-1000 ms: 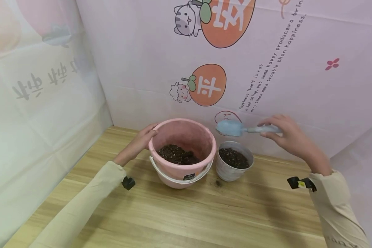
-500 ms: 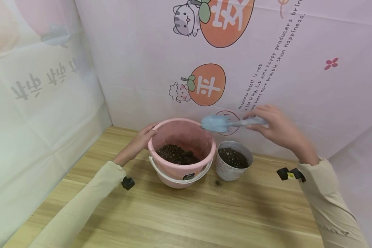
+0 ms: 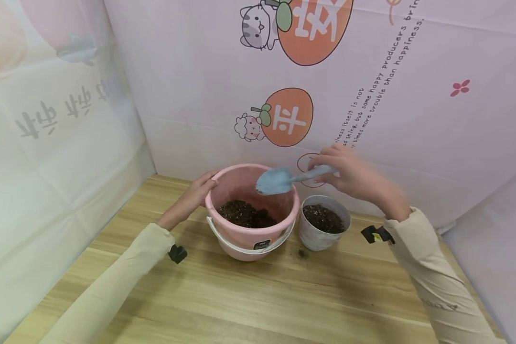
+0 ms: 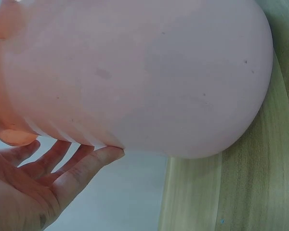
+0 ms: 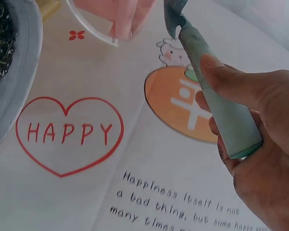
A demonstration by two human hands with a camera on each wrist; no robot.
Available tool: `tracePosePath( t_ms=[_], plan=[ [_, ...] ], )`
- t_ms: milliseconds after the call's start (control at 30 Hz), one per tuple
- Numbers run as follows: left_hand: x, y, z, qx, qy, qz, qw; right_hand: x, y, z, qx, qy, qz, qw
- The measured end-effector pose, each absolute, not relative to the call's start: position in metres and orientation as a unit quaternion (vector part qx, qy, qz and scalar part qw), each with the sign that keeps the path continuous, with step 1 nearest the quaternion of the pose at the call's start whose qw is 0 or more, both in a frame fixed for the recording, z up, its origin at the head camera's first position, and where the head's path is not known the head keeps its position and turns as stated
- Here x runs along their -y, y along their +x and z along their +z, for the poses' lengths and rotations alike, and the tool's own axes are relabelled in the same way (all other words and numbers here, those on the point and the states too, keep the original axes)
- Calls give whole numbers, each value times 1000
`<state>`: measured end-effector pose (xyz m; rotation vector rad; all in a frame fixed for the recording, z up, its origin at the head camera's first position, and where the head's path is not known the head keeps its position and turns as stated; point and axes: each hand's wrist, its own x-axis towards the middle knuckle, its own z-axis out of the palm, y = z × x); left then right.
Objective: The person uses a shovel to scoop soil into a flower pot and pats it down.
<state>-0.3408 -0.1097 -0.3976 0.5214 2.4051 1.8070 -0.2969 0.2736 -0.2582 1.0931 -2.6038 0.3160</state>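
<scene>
In the head view a pink bucket (image 3: 249, 239) with dark soil (image 3: 242, 214) inside stands on the table. My left hand (image 3: 193, 193) rests against its left side near the rim. The left wrist view shows mostly straight fingers (image 4: 82, 173) touching the outer wall. My right hand (image 3: 348, 172) holds a light blue garden trowel (image 3: 275, 181) by its handle. The trowel's blade is over the right part of the bucket's opening, above the soil. In the right wrist view the thumb and fingers wrap the handle (image 5: 221, 101). Right of the bucket sits a grey pot (image 3: 316, 239) with soil in it.
A little spilled soil (image 3: 302, 253) lies on the wooden table (image 3: 241, 306) before the pot. Printed cloth walls (image 3: 198, 95) rise close behind and to the left. The bucket's white handle (image 3: 241, 249) hangs down in front.
My right hand has carried the trowel leftward, from above the grey pot to over the bucket, and its blade now sits lower. The left hand, bucket and pot have stayed put.
</scene>
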Motion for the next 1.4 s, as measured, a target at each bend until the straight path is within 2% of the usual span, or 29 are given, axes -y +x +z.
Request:
tracePosePath(
  t_ms=[200,467,567,1200,1400],
  plan=[
    [110,-341,-399,-790,172,587,40,-253,-298,-263,906,394,72,136],
    [109,-342,-398,-789,166,589,49,-228,-296,-281,876,435,-23,208],
    [108,-342,-398,-790,167,587,49,-220,-297,-286,869,442,-40,217],
    [110,-342,-398,-791,164,588,45,-181,-313,-312,902,422,-48,75],
    [109,-343,-399,-792,166,586,44,-177,-318,-316,902,426,-48,47]
  ],
)
